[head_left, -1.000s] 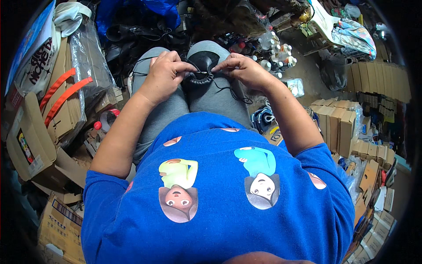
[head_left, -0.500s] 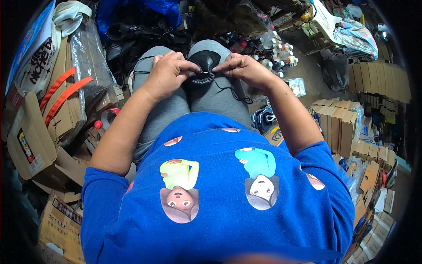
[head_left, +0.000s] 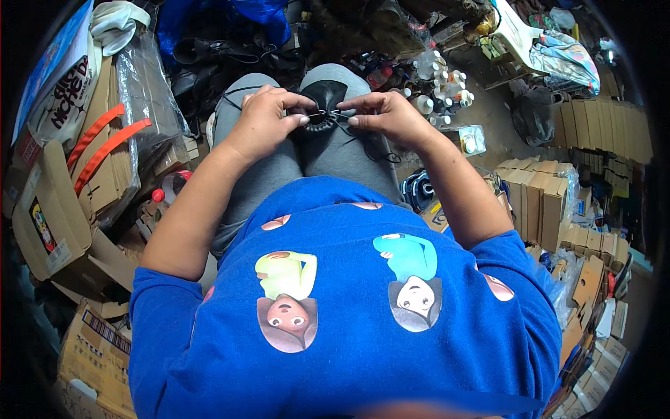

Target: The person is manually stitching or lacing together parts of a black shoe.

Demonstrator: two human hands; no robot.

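Observation:
On my lap lies a black leather piece [head_left: 325, 92], likely a shoe upper, with a gathered, ridged edge [head_left: 321, 127] facing me. My left hand [head_left: 271, 117] is closed in a pinch at its left side, thumb and index finger on a thin, shiny needle. Opposite it, my right hand [head_left: 392, 116] pinches a similar thin needle between thumb and index finger. The two tips nearly meet over the leather. A thin black cord [head_left: 379, 151] trails over my right thigh, and another length runs left past my left hand. Exactly where the cord enters the leather is too small to tell.
Flattened cardboard and a carton [head_left: 52, 209] with orange straps [head_left: 94, 157] crowd my left. Plastic bottles [head_left: 447, 87] stand beyond my right knee. Stacked brown boxes [head_left: 534, 199] line the right. Dark shoe-like items [head_left: 209, 52] and a blue bag [head_left: 262, 17] lie ahead.
Both thumbs have come down into clearer view, and my right fingers have closed into a firmer pinch. The needles now show between the hands. The leather stays on my lap.

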